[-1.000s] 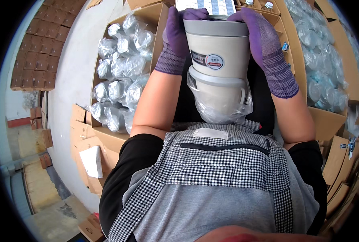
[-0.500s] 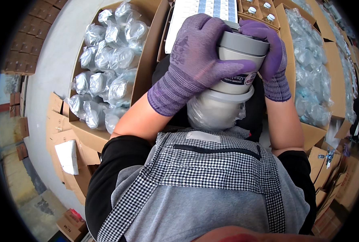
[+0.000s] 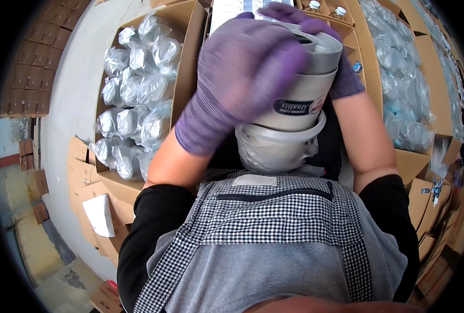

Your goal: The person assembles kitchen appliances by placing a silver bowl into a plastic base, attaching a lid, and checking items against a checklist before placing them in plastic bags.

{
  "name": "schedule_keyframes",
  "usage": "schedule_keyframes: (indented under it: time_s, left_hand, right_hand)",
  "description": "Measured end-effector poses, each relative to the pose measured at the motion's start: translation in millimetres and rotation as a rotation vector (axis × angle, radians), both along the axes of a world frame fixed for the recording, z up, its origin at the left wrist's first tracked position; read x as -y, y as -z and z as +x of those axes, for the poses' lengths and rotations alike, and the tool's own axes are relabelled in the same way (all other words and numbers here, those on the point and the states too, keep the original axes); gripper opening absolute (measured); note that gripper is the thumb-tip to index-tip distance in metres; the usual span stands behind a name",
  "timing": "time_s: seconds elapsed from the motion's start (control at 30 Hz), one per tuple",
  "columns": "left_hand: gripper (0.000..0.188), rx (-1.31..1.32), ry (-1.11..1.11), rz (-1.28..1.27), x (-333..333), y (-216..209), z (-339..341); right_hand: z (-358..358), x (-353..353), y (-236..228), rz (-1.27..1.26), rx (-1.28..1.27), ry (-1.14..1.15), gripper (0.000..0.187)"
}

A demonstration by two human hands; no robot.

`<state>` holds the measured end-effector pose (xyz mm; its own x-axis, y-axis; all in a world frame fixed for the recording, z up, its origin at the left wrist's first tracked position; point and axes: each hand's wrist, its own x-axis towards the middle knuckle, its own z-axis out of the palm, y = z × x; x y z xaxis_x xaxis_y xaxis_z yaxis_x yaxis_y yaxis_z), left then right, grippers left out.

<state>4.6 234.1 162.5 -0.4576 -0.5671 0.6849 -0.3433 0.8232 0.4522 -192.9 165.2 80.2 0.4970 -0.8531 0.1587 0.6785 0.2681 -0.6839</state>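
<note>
A pale grey vacuum flask [image 3: 294, 107] with a darker grey lid [image 3: 326, 58] stands in front of my lap, its dark oval label facing me. Around its lower part runs a wide grey ring [image 3: 294, 134], and crumpled clear plastic [image 3: 266, 151] wraps the bottom. My left hand [image 3: 247, 68], in a purple knit glove, is at the lid's left side, thumb outstretched; motion smears its fingers. My right hand [image 3: 341, 78], gloved alike, curves around the far right side of the flask, with its fingers over the lid's far edge and its palm hidden.
A carton of plastic-wrapped items [image 3: 138, 94] stands at left, and another carton with bagged items [image 3: 399, 88] at right. Ahead lie a printed sheet [image 3: 232, 10] and a divided box with silver-capped bottles [image 3: 339, 11]. Flattened cardboard [image 3: 109, 203] lies at lower left.
My left hand has shifted left and slightly down off the lid, uncovering its top and opening. My right hand has moved behind the flask. More of the flask's body and label shows.
</note>
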Motion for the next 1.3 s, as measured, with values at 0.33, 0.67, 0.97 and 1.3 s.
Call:
schedule_keyframes:
  time_s: [0.33, 0.67, 0.97, 1.3]
  left_hand:
    - [0.063, -0.225, 0.355, 0.155, 46, 26, 23]
    - [0.035, -0.424, 0.24, 0.546, 47, 20, 17]
    - [0.02, -0.227, 0.1, 0.196, 10, 9, 6]
    - [0.047, -0.459, 0.793, 0.504, 53, 55, 27]
  right_hand:
    - [-4, -35, -29, -0.39, -0.405, 0.333, 0.053]
    - [-44, -57, -33, -0.963, -0.905, 0.729, 0.055]
    - [-4, 1, -14, -0.116, 0.167, -0.112, 0.043]
    - [-43, -84, -57, -0.898, -0.636, 0.518, 0.037]
